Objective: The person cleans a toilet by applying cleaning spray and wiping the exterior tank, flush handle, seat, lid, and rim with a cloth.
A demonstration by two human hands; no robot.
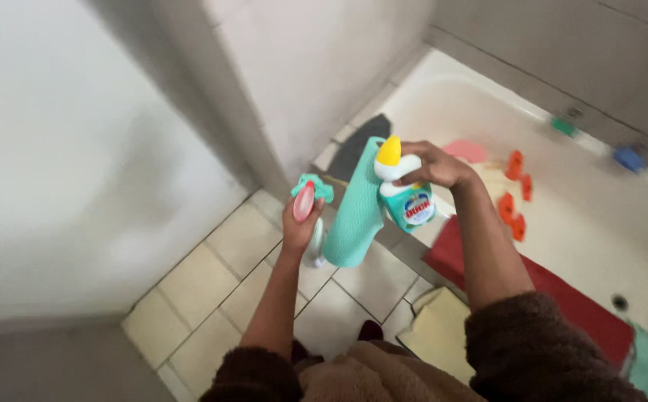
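My right hand (434, 165) grips a green cleaner bottle (406, 201) with a white neck and a yellow cap, together with a teal cloth (354, 216) that hangs down from it. My left hand (299, 223) holds a clear spray bottle (314, 242) with a pink trigger top, and a small bunch of teal cloth shows above the fingers. Both hands are raised over the tiled floor (220, 283), close beside each other.
A white bathtub (599, 216) lies at the right, with a red mat (562, 294) over its rim and orange objects (516, 195) inside. A yellow cloth (443, 331) lies on the floor beside it. White walls stand at the left and ahead.
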